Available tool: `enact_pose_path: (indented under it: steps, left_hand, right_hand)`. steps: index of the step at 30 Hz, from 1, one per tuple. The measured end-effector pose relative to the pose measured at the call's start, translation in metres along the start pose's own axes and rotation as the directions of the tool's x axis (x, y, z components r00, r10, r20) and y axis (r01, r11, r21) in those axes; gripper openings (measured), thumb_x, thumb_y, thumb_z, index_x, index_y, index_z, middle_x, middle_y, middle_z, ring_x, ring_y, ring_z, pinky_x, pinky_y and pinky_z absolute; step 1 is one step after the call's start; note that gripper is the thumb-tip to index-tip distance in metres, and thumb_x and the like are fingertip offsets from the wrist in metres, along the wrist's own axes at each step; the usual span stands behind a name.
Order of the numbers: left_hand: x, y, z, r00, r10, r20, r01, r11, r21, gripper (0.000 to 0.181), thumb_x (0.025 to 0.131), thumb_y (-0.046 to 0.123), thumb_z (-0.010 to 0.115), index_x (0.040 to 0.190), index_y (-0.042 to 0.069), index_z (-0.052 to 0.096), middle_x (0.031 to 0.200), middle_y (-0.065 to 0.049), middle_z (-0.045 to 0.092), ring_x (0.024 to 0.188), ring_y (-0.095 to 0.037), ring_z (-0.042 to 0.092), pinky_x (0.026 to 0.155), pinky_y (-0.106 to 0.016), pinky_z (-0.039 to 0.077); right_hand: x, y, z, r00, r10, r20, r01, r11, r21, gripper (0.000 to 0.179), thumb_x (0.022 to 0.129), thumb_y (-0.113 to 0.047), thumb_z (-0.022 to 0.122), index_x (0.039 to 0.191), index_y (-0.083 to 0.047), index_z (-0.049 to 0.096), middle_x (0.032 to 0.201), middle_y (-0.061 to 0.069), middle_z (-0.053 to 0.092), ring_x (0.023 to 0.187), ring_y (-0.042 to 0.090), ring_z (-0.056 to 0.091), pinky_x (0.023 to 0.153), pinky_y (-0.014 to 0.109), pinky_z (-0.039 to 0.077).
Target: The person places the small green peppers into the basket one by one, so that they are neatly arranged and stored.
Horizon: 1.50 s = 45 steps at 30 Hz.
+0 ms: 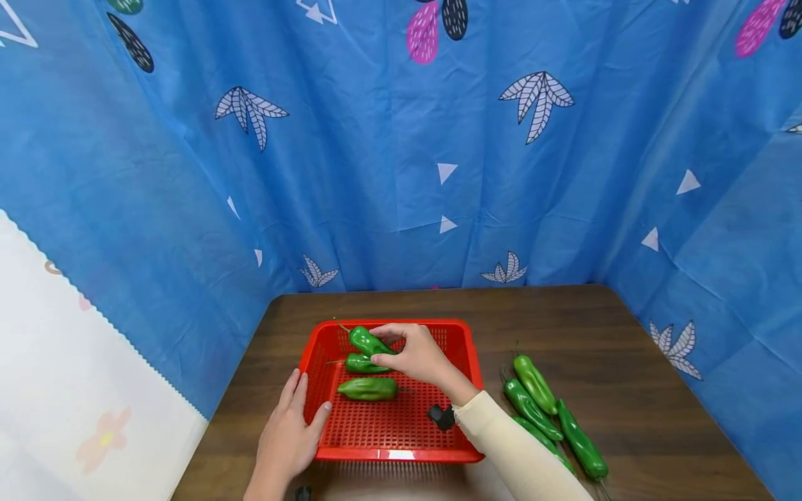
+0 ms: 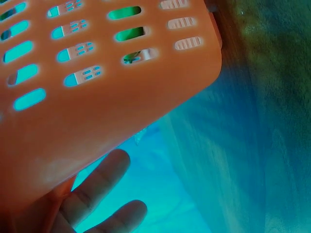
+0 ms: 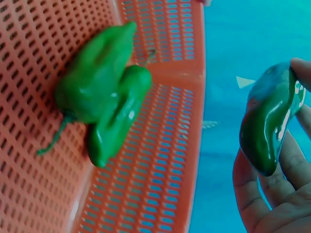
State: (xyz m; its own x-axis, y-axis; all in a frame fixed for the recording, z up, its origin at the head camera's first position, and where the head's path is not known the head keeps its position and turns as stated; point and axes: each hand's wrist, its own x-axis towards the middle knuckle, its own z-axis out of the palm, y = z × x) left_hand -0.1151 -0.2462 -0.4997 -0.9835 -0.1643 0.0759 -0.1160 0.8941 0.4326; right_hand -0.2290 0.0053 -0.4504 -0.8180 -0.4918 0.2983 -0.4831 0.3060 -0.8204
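My right hand (image 1: 416,355) pinches a glossy green pepper (image 1: 370,341) over the far part of a red perforated basket (image 1: 401,454). From the right wrist view, this held pepper (image 3: 267,121) appears between thumb and fingers, above the basket's rim. Two more green peppers lie in the basket: one (image 1: 360,363) just under the held one, another (image 1: 368,390) nearer the middle. At the basket's left side, my left hand (image 1: 289,431) grips the rim, thumb toward the inside and fingers along the outside. The left wrist view shows its fingers (image 2: 104,177) beside the basket wall (image 2: 97,126).
Several green peppers (image 1: 532,383) lie in a loose group on the brown wooden table (image 1: 301,306), right of the basket. A blue patterned curtain (image 1: 401,174) hangs behind the table. White flowered cloth (image 1: 94,390) is at the left.
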Motion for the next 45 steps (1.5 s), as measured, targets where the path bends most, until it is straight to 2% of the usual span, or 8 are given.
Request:
enact_pose_path:
  steps: [8, 15, 21, 28, 37, 45]
  left_hand:
    - [0.000, -0.001, 0.002, 0.999, 0.037, -0.028, -0.038, 0.999, -0.008, 0.081, 0.099, 0.055, 0.053, 0.158, 0.004, 0.030, 0.168, -0.014, 0.019, 0.141, -0.045, 0.043, 0.106, -0.066, 0.041]
    - [0.002, 0.000, 0.000, 1.000, 0.015, -0.006, -0.015, 1.000, -0.011, 0.081, 0.099, 0.056, 0.051, 0.159, 0.005, 0.028, 0.168, -0.012, 0.017, 0.143, -0.044, 0.040, 0.108, -0.066, 0.039]
    - [0.002, 0.000, 0.000, 1.000, 0.005, 0.007, -0.005, 1.000, -0.010, 0.082, 0.099, 0.056, 0.050, 0.159, 0.006, 0.026, 0.169, -0.012, 0.016, 0.144, -0.045, 0.039, 0.109, -0.066, 0.038]
    - [0.002, 0.000, 0.001, 1.000, 0.005, -0.004, -0.005, 1.000, -0.004, 0.081, 0.099, 0.056, 0.051, 0.159, 0.007, 0.027, 0.168, -0.012, 0.018, 0.143, -0.044, 0.040, 0.108, -0.067, 0.039]
    - [0.003, 0.000, 0.001, 1.000, 0.005, -0.009, -0.005, 1.000, -0.003, 0.081, 0.099, 0.056, 0.051, 0.159, 0.007, 0.027, 0.169, -0.011, 0.018, 0.143, -0.045, 0.041, 0.108, -0.066, 0.039]
    - [0.002, -0.001, 0.002, 1.000, -0.001, 0.007, 0.001, 1.000, 0.001, 0.082, 0.099, 0.055, 0.052, 0.159, 0.007, 0.026, 0.169, -0.011, 0.016, 0.143, -0.044, 0.041, 0.107, -0.067, 0.039]
  right_hand:
    - [0.003, 0.009, 0.017, 0.998, 0.014, 0.067, -0.015, 1.000, 0.019, 0.042, 0.085, -0.031, 0.082, 0.125, -0.028, 0.070, 0.114, -0.008, 0.073, 0.101, 0.006, 0.068, 0.082, 0.024, 0.058]
    - [0.004, 0.013, 0.025, 0.994, 0.011, 0.105, -0.013, 1.000, 0.014, 0.041, 0.085, -0.027, 0.082, 0.124, -0.027, 0.071, 0.111, -0.008, 0.074, 0.097, 0.007, 0.068, 0.078, 0.022, 0.057]
    - [0.002, 0.012, 0.027, 0.989, 0.012, 0.151, -0.013, 1.000, 0.007, 0.040, 0.085, -0.027, 0.082, 0.124, -0.027, 0.071, 0.112, -0.008, 0.073, 0.095, 0.006, 0.068, 0.081, 0.024, 0.056]
    - [0.003, 0.014, 0.029, 0.981, 0.031, 0.191, -0.019, 0.998, -0.062, 0.041, 0.085, -0.033, 0.082, 0.124, -0.026, 0.070, 0.113, -0.009, 0.073, 0.095, 0.003, 0.067, 0.081, 0.023, 0.056]
    - [0.005, 0.024, 0.037, 0.959, 0.049, 0.278, -0.013, 0.992, -0.129, 0.045, 0.082, -0.034, 0.084, 0.124, -0.024, 0.070, 0.116, -0.007, 0.074, 0.093, 0.001, 0.068, 0.082, 0.020, 0.056]
    - [0.005, 0.038, 0.047, 0.940, 0.056, 0.338, 0.010, 0.982, -0.190, 0.042, 0.078, -0.033, 0.087, 0.117, -0.023, 0.073, 0.110, -0.010, 0.075, 0.088, -0.002, 0.068, 0.080, 0.019, 0.056]
